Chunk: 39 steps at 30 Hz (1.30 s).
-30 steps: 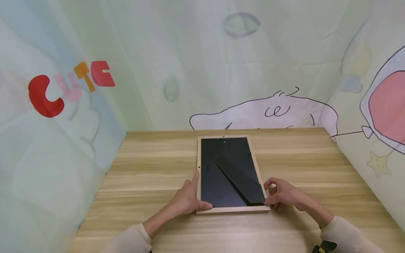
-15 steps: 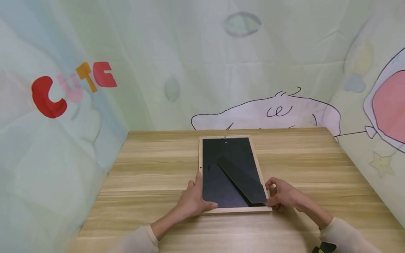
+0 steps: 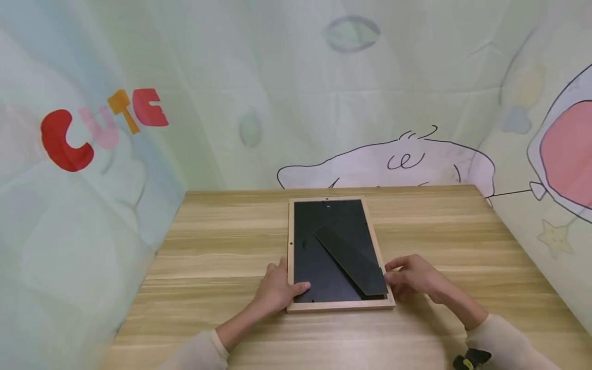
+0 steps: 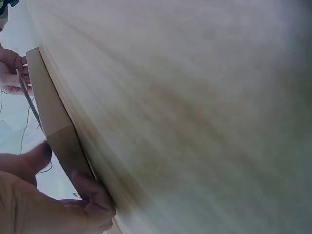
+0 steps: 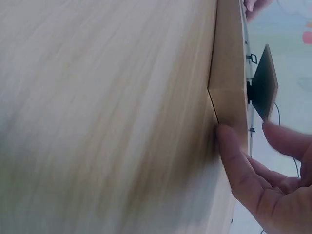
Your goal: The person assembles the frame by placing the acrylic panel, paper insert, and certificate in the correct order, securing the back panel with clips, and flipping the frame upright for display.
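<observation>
A wooden picture frame (image 3: 342,305) lies back side up on the table, its backing board (image 3: 319,272) black. The black easel stand (image 3: 353,262) slants across the backing, its wide end raised near the lower right corner. My left hand (image 3: 276,289) grips the frame's left edge, thumb over the backing and fingers against the outer side. At the right edge is my right hand (image 3: 413,277). In the right wrist view its thumb (image 5: 287,141) meets the stand's raised corner and a finger (image 5: 234,161) presses the frame's wooden side. The frame's front is hidden.
The wood-grain table (image 3: 208,246) extends around the frame on all sides. A printed cloth (image 3: 222,92) with coloured letters and a line drawing hangs behind the table and along its sides. A dark item with a yellow spot (image 3: 469,359) is at the right sleeve.
My left thumb has slid up the backing from the lower left corner. The right hand has shifted slightly up along the right edge. Frame and stand look nearly unchanged.
</observation>
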Each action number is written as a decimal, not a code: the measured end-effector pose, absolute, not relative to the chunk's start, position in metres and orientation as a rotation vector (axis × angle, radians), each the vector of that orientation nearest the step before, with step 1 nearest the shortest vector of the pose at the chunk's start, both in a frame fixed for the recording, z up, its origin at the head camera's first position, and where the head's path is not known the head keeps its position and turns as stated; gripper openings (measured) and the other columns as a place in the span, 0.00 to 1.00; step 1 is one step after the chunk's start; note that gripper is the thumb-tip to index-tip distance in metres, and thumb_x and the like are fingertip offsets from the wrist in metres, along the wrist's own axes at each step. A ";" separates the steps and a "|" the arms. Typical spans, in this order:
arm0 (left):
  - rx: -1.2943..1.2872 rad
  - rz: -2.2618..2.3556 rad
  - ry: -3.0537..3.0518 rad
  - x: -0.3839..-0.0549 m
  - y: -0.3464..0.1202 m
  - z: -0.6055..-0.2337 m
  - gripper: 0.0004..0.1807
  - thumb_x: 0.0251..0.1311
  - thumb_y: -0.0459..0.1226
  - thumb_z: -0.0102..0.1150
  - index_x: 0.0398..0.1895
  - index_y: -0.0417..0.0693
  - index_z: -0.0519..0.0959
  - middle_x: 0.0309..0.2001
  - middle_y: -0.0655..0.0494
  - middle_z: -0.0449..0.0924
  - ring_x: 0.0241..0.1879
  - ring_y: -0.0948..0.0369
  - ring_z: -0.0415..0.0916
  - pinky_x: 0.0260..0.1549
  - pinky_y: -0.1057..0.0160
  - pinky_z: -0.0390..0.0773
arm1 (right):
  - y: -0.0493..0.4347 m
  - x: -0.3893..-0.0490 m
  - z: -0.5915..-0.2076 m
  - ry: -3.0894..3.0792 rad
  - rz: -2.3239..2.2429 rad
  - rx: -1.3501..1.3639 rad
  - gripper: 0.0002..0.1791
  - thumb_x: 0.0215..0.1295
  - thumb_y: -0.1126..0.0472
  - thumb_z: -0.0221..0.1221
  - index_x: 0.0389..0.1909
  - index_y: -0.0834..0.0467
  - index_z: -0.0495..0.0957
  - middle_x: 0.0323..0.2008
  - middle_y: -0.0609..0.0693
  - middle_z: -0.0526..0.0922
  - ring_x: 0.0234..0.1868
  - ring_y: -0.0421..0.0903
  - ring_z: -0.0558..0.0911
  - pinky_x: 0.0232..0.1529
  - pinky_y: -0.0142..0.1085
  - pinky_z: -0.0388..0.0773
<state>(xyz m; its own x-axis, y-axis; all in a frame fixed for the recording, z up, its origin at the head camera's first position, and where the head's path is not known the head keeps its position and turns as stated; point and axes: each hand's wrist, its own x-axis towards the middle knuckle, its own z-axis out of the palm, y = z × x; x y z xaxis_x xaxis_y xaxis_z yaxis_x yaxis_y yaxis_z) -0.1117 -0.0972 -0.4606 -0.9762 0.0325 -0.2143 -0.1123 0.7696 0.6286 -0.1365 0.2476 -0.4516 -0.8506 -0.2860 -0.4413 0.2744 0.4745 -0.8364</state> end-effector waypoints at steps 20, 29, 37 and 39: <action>-0.295 1.642 2.507 -0.120 -0.102 -0.443 0.37 0.61 0.35 0.67 0.75 0.48 0.67 0.22 0.60 0.68 0.22 0.64 0.64 0.24 0.67 0.67 | 0.233 -0.138 -0.453 2.158 -1.525 0.081 0.22 0.72 0.64 0.56 0.61 0.75 0.71 0.37 0.57 0.89 0.35 0.49 0.89 0.37 0.47 0.88; -0.250 1.599 2.619 -0.132 -0.108 -0.420 0.36 0.61 0.36 0.67 0.74 0.50 0.68 0.31 0.59 0.64 0.26 0.63 0.60 0.24 0.67 0.63 | 0.222 -0.138 -0.458 2.045 -1.692 0.213 0.23 0.75 0.57 0.56 0.60 0.69 0.66 0.33 0.56 0.84 0.29 0.47 0.86 0.34 0.42 0.87; -0.149 1.524 2.729 -0.144 -0.107 -0.399 0.34 0.63 0.37 0.66 0.73 0.55 0.70 0.34 0.56 0.71 0.26 0.64 0.70 0.22 0.69 0.69 | 0.214 -0.134 -0.459 1.967 -1.712 0.184 0.25 0.74 0.53 0.56 0.59 0.69 0.69 0.29 0.51 0.83 0.27 0.43 0.84 0.31 0.36 0.85; -0.129 1.522 2.747 -0.147 -0.107 -0.393 0.33 0.63 0.37 0.66 0.73 0.54 0.70 0.36 0.53 0.74 0.28 0.64 0.76 0.23 0.69 0.74 | 0.214 -0.134 -0.458 1.932 -1.687 0.133 0.23 0.73 0.52 0.57 0.56 0.68 0.72 0.29 0.50 0.82 0.28 0.42 0.83 0.31 0.34 0.84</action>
<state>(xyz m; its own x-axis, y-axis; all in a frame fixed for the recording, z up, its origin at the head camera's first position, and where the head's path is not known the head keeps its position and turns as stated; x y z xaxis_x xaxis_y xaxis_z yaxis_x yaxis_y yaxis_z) -0.1471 -0.1070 -0.3928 -0.9966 -0.0725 -0.0385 -0.0711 0.5278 0.8464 -0.1342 0.2139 -0.4577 -0.8354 -0.2845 -0.4703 0.4277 0.2011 -0.8813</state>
